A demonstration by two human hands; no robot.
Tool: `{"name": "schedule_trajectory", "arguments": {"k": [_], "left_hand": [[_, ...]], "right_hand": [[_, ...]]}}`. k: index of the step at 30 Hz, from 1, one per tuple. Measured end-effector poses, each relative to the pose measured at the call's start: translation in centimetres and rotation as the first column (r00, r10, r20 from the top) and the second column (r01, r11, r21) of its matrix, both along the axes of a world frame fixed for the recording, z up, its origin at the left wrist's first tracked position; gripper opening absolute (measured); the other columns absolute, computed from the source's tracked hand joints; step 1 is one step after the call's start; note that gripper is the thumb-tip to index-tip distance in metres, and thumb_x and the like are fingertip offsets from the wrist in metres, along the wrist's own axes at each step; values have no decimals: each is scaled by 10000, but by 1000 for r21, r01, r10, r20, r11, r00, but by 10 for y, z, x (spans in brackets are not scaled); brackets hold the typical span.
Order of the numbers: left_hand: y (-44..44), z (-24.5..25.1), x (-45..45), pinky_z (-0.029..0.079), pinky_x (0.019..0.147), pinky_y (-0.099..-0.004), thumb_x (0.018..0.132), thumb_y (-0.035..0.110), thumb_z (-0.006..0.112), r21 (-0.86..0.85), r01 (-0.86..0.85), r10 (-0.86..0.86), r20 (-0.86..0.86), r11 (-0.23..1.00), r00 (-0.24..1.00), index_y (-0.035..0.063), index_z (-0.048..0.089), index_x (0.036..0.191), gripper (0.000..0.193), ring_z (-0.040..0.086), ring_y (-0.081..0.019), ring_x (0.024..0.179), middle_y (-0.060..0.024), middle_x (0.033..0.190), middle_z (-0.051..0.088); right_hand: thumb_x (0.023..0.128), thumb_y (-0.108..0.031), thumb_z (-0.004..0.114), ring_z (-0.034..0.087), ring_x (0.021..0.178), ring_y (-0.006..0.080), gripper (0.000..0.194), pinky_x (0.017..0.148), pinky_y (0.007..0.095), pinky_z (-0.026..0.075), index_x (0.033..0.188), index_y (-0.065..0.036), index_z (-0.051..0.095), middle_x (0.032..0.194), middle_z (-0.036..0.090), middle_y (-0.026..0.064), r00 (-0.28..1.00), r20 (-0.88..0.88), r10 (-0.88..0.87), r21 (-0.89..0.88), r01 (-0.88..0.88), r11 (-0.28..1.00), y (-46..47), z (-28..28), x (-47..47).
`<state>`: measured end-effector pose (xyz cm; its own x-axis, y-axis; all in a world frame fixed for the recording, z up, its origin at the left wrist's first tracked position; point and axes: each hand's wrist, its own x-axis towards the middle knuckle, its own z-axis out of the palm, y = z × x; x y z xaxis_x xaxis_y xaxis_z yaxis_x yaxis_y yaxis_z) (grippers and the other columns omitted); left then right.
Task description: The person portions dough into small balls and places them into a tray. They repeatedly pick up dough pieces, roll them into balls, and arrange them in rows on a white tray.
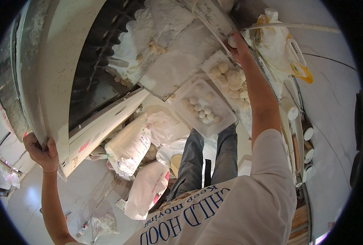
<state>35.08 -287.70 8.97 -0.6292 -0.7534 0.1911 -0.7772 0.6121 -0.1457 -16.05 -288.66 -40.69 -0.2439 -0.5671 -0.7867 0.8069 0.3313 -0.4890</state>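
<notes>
At the left, my left hand (42, 153) grips the lower end of a long metal-edged machine cover (34, 76). My right hand (239, 50) reaches to the upper right, its fingers around a small white round thing (232, 42). It lies against a floury metal bar (213, 24); whether it is a dough ball or a knob, I cannot tell. Below that arm, a flour-dusted tray (219, 58) bears several larger dough lumps (232, 76). A white plastic tub (181, 114) before my legs contains several small dough balls (202, 114).
Dark scalloped machine parts (98, 55) border a floury metal surface (181, 55). A floury plastic jug (273, 46) stands upper right, above several rolled tubes (293, 113). A large printed sack (129, 144) and a plastic bag (147, 190) crowd the floor left of my legs.
</notes>
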Motion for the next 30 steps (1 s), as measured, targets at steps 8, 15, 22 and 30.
{"name": "schedule_trajectory", "arguments": {"k": [8,15,22,30], "left_hand": [[-2,0,3,400,724,-391,904,393,648,-2,27,-27,24,1000,999,-11,410,1110,512,449,-257,830,-107,932,478],[-8,-5,0,403,719,-390,902,373,653,-13,29,-29,37,999,999,-13,413,1087,491,440,-261,824,-109,925,468],[-1,4,2,401,729,-387,903,342,656,-28,30,-28,79,999,996,-12,415,1081,464,434,-259,826,-106,918,460],[0,2,10,398,734,-392,904,343,654,-6,-15,15,7,1000,1000,-18,414,1094,474,436,-263,828,-110,926,463]], "right_hand": [[974,-287,558,621,738,209,235,639,351,542,854,-86,576,790,604,51,993,94,76,-212,-55,976,3,-23,-17],[963,-296,548,613,843,215,268,735,379,497,1058,-53,607,935,640,103,878,-411,245,60,-242,968,1,-94,-38],[928,-227,600,618,888,203,297,774,374,509,1161,-45,570,1059,617,94,942,-156,297,-122,-317,941,17,-50,-14],[966,-403,512,635,838,184,456,713,319,540,1217,-22,534,974,637,105,911,132,390,-439,-298,847,75,21,12]]}}
